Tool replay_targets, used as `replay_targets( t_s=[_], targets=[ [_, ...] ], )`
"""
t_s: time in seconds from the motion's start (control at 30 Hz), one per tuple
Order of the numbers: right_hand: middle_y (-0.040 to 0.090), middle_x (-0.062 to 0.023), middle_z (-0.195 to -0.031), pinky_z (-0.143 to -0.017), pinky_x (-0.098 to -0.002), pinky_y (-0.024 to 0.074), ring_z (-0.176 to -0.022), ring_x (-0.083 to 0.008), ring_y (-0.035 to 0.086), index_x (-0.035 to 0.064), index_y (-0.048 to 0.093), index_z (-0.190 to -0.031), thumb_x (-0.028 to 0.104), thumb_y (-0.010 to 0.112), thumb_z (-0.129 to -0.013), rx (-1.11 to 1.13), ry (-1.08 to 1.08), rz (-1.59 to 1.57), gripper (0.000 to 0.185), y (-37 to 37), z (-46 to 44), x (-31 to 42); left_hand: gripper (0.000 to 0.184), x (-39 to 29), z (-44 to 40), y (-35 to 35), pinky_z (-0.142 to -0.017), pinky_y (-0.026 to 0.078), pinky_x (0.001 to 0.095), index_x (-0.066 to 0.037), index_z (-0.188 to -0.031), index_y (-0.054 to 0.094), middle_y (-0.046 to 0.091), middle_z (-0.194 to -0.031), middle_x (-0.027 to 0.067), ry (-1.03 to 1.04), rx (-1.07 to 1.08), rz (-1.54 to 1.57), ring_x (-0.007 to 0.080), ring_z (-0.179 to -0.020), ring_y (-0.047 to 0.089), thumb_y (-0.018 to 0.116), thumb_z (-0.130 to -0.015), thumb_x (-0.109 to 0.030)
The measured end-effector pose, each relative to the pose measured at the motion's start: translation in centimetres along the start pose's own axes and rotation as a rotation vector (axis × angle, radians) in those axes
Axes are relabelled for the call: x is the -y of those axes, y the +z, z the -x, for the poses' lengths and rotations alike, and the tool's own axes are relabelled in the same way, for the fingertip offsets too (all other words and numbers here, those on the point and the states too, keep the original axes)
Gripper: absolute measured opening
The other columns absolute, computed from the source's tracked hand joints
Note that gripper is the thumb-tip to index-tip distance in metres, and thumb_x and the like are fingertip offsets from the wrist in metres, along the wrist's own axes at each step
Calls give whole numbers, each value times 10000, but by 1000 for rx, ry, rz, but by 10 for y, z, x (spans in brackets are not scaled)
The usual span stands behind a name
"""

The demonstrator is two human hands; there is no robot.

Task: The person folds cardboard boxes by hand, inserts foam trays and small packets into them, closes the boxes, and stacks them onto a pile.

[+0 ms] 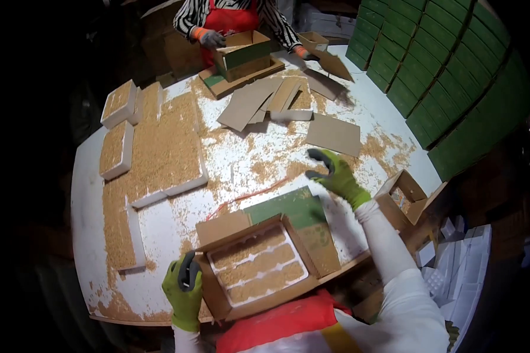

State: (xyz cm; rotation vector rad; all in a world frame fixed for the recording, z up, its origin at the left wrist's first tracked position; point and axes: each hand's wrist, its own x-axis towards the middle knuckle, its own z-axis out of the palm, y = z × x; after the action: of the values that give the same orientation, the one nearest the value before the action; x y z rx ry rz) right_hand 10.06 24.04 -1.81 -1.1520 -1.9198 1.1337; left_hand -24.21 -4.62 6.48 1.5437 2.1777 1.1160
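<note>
At the near edge of a white, crumb-strewn table point(171, 226), one open brown cardboard box point(300, 247) holds one white moulded tray point(297, 254) filled with tan granules, the left hand point(184, 287), in a green-and-grey glove, bending its fingers at the box's left corner, though whether they grip it cannot be told. One right hand point(334, 176), gloved alike, is raised beyond the box, fingers parted and grasping nothing. Across the table, one co-worker point(232, 20) in a red apron has two grey-gloved hands, one at a green-and-brown cardboard box point(247, 57), the other at one brown cardboard panel point(334, 63)
</note>
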Motion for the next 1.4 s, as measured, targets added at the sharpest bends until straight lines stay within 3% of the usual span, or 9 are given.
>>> replay_targets(
  t_s=[0.07, 0.23, 0.4, 0.6, 0.73, 0.8, 0.9, 1.13, 1.4],
  targets=[
    [329, -175, -1569, -1184, -455, 279, -1450, -337, 320, 92, 302, -1529, 637, 787, -687, -126, 427, 915, 1115, -56, -42, -57, 253, -17, 2, 19, -664, 495, 318, 55, -1107, 674, 649, -912, 135, 2, 30, -79, 200, -772, 633, 609, -874, -21],
    [323, -177, -1563, -1166, -532, 253, -1457, -419, 255, 99, 267, -1543, 635, 746, -726, -140, 554, 899, 1089, -94, -73, -213, 553, -47, -7, 54, -817, 519, 387, 21, -1354, 462, 616, -1156, 179, 239, 275, -471, 287, -1000, 614, 651, -894, -220],
    [539, -185, -1299, -973, -453, 433, -1128, -313, 561, 52, 501, -1343, 516, 666, -844, -3, 155, 1333, 701, -28, -24, -205, 412, -110, -54, 103, -694, 529, 379, -52, -1150, 695, 664, -985, 134, 233, 245, -165, 310, -802, 658, 728, -741, -17],
    [620, -72, -961, -765, -403, 468, -881, -248, 618, 113, 625, -1058, 185, 522, -891, 90, -223, 1057, 209, 5, 19, -66, 701, -171, -114, 197, -1104, 334, 534, -99, -1384, 526, 546, -1376, 142, 800, 421, -625, 389, -1311, 457, 790, -744, -207],
    [659, -69, -1051, -821, -405, 503, -982, -262, 638, 110, 659, -1056, 338, 647, -888, -352, -533, 577, 283, -34, 57, -7, 289, -127, -129, 225, -865, 474, 450, -128, -1131, 664, 679, -969, 88, 649, 551, -623, 312, -948, 637, 662, -845, -173],
    [675, -90, -980, -746, -353, 526, -837, -219, 649, 103, 656, -1013, 428, 592, -953, -584, -382, 522, 336, -104, 86, -15, 191, -111, -127, 210, -734, 485, 410, -150, -1046, 701, 690, -868, 64, 742, 325, -564, 286, -816, 653, 662, -860, -173],
    [711, -117, -968, -777, -389, 560, -892, -266, 704, 87, 667, -1065, 379, 730, -860, -559, 626, 675, 362, -188, 161, -92, 194, -77, -120, 185, -627, 502, 378, -107, -1000, 723, 683, -812, 93, 614, 205, -415, 299, -706, 650, 728, -811, -151],
    [705, -175, -1033, -832, -442, 538, -921, -341, 686, 77, 726, -1015, 350, 689, -839, -146, 792, 906, 327, -171, 190, -179, 270, -94, -108, 155, -613, 477, 384, -125, -964, 723, 660, -764, 123, 460, 188, -294, 301, -675, 641, 793, -708, -173],
    [685, -215, -1057, -912, -461, 488, -1042, -377, 629, 39, 696, -1033, 280, 641, -879, -429, 510, 821, 291, -112, 211, -187, 380, -69, -84, 109, -766, 533, 386, -115, -1131, 680, 682, -1008, 101, 619, 101, -256, 318, -880, 657, 700, -759, -40]
  ],
)
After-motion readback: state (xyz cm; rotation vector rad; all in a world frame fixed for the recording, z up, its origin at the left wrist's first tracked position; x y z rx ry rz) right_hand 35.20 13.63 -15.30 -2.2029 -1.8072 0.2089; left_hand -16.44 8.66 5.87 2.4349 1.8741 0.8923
